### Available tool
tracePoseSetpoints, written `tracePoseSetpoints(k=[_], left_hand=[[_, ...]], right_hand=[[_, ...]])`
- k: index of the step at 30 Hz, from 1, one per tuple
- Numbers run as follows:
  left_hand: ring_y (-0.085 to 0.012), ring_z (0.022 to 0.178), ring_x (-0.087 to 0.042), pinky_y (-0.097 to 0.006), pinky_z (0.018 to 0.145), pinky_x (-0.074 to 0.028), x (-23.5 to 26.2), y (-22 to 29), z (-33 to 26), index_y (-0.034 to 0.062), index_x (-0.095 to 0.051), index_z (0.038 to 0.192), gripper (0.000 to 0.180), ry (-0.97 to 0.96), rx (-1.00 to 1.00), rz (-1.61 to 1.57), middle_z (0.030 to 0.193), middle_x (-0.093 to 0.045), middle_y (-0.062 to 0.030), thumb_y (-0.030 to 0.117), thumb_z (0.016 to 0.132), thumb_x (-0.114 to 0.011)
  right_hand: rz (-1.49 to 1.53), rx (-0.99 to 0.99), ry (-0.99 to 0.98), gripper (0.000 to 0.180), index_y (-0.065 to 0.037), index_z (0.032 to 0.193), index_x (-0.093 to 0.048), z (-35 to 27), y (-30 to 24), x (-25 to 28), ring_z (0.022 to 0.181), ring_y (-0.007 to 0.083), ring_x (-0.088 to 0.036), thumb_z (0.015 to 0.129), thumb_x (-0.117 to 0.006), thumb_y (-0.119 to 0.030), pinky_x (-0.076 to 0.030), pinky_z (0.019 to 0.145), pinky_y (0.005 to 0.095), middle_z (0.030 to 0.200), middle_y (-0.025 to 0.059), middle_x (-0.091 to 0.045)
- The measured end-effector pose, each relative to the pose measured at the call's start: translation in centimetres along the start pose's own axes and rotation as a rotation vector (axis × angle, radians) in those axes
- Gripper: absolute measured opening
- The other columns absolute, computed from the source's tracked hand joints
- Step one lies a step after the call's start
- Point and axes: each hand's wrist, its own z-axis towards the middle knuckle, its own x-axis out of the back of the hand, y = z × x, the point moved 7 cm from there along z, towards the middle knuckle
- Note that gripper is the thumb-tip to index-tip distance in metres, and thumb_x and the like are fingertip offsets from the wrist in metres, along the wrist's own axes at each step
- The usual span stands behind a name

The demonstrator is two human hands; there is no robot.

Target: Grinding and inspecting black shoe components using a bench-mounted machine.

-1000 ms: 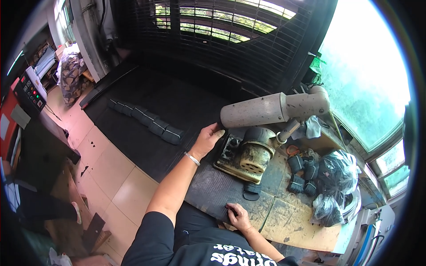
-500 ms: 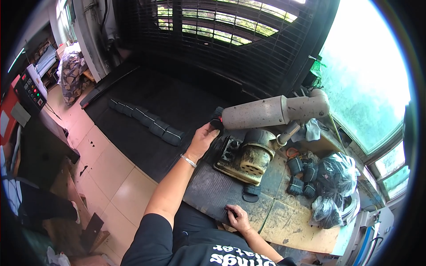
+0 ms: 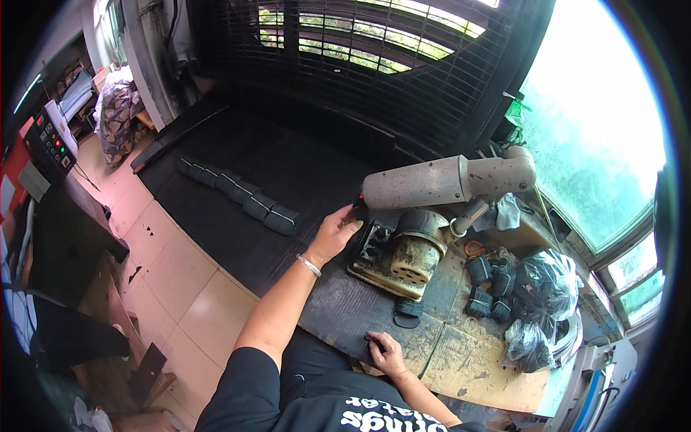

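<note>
My left hand (image 3: 337,236) is closed, pinching a small dark bundle (image 3: 360,209) just below the left end of a grey metal cylinder (image 3: 414,184). A red glow shows at that end of the cylinder. Most of the bundle is hidden by my fingers and lost in the dark. Under the cylinder stands a worn machine base (image 3: 414,263) with knobs and a round, holed cover. My right hand (image 3: 387,353) rests at the table's near edge, fingers curled in; whatever they may hold is hidden. A flat black banded bundle (image 3: 409,314) lies ahead of it.
A row of dark bundles (image 3: 237,193) lies on the black surface to the left. More black bundles (image 3: 479,301) and dark plastic bags (image 3: 547,284) are on the cardboard-covered table (image 3: 461,360) at right. A metal grille (image 3: 345,79) stands behind; a control panel (image 3: 54,144) is far left.
The dark bundle in my left hand has dropped from beside the cylinder's end to below it, and my hand has moved slightly down and left. My right hand stays still.
</note>
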Motion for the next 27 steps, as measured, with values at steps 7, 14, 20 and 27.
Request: tracePoseSetpoints(k=[7, 14, 20, 27], left_hand=[[-0.0075, 0.102, -0.058, -0.024, 0.094, -0.045, 1.4, 1.3, -0.3, -0.002, -0.059, 0.132, 0.036, 0.043, -0.041, 0.026, 0.111, -0.066, -0.0002, 0.004, 0.096, -0.063], [-0.0094, 0.109, -0.059, -0.025, 0.098, -0.045, 1.3, 1.6, -0.8, -0.0035, -0.054, 0.138, 0.043, 0.034, -0.014, 0.108, 0.119, -0.066, -0.0029, 0.005, 0.097, -0.064], [-0.0116, 0.111, -0.06, -0.027, 0.099, -0.046, 1.1, -0.7, -1.0, -0.006, -0.048, 0.142, 0.05, -0.015, 0.003, 0.1, 0.123, -0.066, -0.0065, 0.006, 0.097, -0.065], [-0.012, 0.112, -0.061, -0.028, 0.1, -0.047, 0.7, 0.5, -1.4, -0.0051, -0.048, 0.142, 0.048, -0.025, -0.06, 0.078, 0.125, -0.065, -0.0073, 0.004, 0.098, -0.063]], right_hand=[[0.004, -0.006, 0.002, 0.026, -0.002, 0.111, -0.068, -0.1, 0.1, 0.0, 0.093, 0.0334, -0.069, 0.085, -0.064, 0.001, -0.056, 0.084, 0.0378, 0.099, 0.0154, -0.072], [-0.003, -0.02, -0.012, 0.026, -0.002, 0.111, -0.069, -0.1, 0.1, 0.0, 0.094, 0.0331, -0.069, 0.086, -0.064, 0.001, -0.055, 0.084, 0.0378, 0.1, 0.015, -0.072], [-0.002, -0.007, -0.012, 0.026, -0.002, 0.111, -0.068, -0.1, 0.1, -0.1, 0.094, 0.033, -0.069, 0.086, -0.064, 0.001, -0.055, 0.084, 0.0377, 0.101, 0.0151, -0.072], [-0.008, 0.007, -0.017, 0.028, -0.002, 0.112, -0.067, 0.0, 0.0, 0.0, 0.093, 0.033, -0.069, 0.085, -0.063, 0.002, -0.055, 0.085, 0.0377, 0.1, 0.0151, -0.072]])
